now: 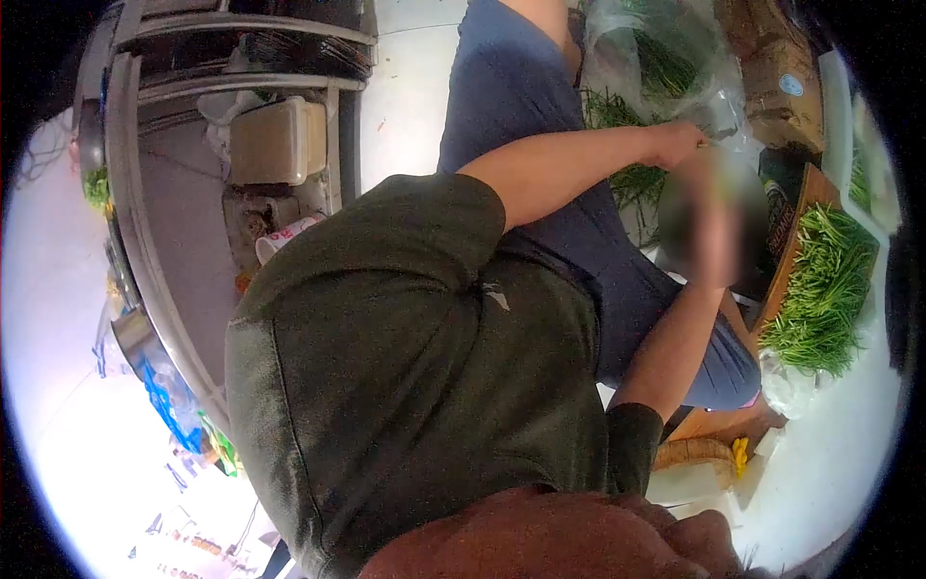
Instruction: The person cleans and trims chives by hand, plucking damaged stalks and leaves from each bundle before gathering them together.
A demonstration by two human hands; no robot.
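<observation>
Green stalks [664,53] lie near a box [783,114]; round label [791,85] illegible.

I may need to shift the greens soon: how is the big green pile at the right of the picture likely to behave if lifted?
The green pile would probably bend and sag, being many thin strands. It may shed pieces, since loose ends stick out and no tie is visible. It is likely fairly light for its bulk, given how slender the strands look.
</observation>
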